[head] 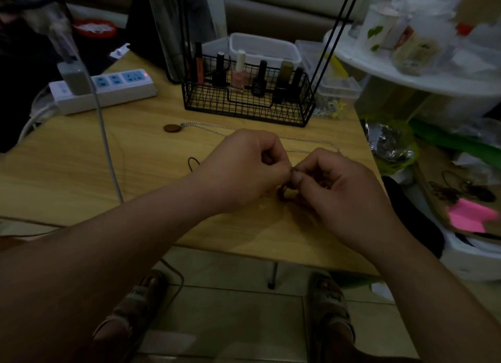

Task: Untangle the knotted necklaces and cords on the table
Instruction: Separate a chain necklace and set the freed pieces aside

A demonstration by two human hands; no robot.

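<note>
A dim room: a pale wooden surface point(81, 173) stands before a sofa point(271, 10), with a white power strip point(108, 88) at its far left, a black wire basket point(244, 105) of nail polish bottles point(238, 72) at the back, and a cluttered white shelf point(420, 75) to the right. A silver chain point(211, 126) lies on the surface behind the hands, its long axis running left to right, its round brown pendant point(172, 128) at the left end. A black cord point(193, 163) loops out beside the left wrist. Near the front edge, the left hand point(238, 170) and right hand point(341, 189) meet fingertip to fingertip, each grip pinching a knotted brown cord point(284, 193) that hangs in a small loop between them.
</note>
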